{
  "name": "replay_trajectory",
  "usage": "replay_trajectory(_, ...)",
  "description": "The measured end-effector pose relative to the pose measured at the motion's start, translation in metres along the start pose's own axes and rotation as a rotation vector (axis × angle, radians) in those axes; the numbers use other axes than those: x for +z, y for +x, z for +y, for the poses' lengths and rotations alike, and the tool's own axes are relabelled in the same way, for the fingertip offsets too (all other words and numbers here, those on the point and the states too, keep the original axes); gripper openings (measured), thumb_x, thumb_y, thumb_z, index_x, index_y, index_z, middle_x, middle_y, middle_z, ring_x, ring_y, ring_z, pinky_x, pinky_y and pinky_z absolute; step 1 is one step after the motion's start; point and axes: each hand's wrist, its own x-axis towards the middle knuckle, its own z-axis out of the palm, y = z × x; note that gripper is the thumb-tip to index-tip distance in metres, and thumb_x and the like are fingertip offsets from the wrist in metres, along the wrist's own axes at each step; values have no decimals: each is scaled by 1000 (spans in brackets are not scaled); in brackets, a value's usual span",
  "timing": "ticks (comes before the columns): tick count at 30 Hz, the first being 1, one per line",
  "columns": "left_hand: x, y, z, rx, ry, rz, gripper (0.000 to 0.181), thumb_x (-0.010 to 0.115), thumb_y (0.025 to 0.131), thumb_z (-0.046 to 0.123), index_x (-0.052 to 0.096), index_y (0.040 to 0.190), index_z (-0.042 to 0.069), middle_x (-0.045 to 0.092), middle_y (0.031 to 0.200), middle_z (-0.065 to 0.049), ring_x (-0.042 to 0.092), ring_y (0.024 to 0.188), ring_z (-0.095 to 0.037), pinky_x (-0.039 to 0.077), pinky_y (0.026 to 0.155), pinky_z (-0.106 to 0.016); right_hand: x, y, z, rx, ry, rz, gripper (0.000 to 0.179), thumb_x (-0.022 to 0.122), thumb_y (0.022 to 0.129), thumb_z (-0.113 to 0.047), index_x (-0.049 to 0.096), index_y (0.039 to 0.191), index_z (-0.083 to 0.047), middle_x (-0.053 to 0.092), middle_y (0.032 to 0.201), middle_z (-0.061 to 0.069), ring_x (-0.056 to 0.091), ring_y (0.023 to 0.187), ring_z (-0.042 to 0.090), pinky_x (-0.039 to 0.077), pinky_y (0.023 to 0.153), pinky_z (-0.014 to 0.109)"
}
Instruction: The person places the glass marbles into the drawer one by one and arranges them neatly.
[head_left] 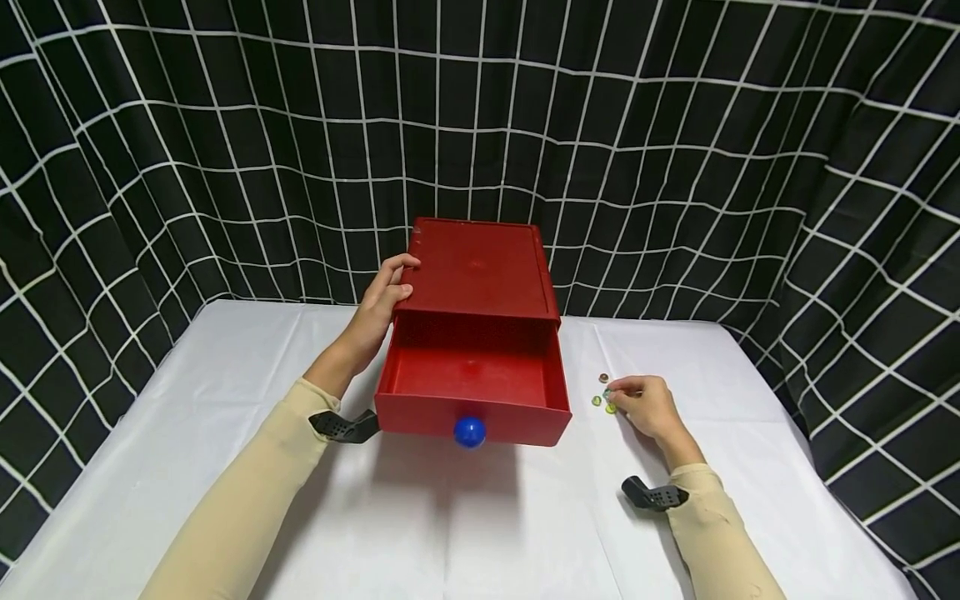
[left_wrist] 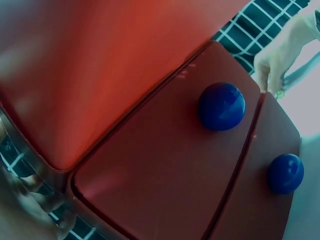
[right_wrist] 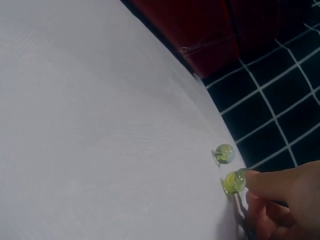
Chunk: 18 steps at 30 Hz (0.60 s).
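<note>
A red drawer cabinet (head_left: 476, 267) stands on the table with its top drawer (head_left: 517, 423) pulled out. No contents show inside that drawer, and a blue knob (head_left: 469, 432) sits on its front. My left hand (head_left: 367, 321) rests against the cabinet's left side, fingertips at the upper edge. To the right of the cabinet, my right hand (head_left: 651, 407) pinches a small greenish glass marble (head_left: 607, 392) at the tabletop. Close around those fingertips lie a brown marble (head_left: 603, 378) and yellow-green marbles (head_left: 611, 408). In the right wrist view, the thumb overlaps a yellow-green marble (right_wrist: 233, 182).
Below the pulled-out drawer, the left wrist view shows two closed drawers with blue knobs (left_wrist: 222, 106). A white cloth (head_left: 517, 533) covers the table. Black curtains with a white grid (head_left: 480, 125) surround its back and sides. Each wrist wears a black camera mount (head_left: 654, 495).
</note>
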Motion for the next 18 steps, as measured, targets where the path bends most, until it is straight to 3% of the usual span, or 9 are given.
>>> replay_trajectory(12,-1,-1,0,2,-10,1,43,34,97,18,37,139,19,39,150,-9,46,123,-20,38,102,-40,-11,0,-7,11,142,-37,25,63,93,-2,67,113,13,68,102,27,58,62,3,48,52,21)
replay_trajectory(18,-1,-1,0,7,-10,-1,42,34,97,17,38,138,21,39,150,-9,46,122,-20,38,102,-39,-17,-1,-17,-43,141,-20,28,66,95,-9,68,114,11,70,106,24,54,73,-3,46,66,17)
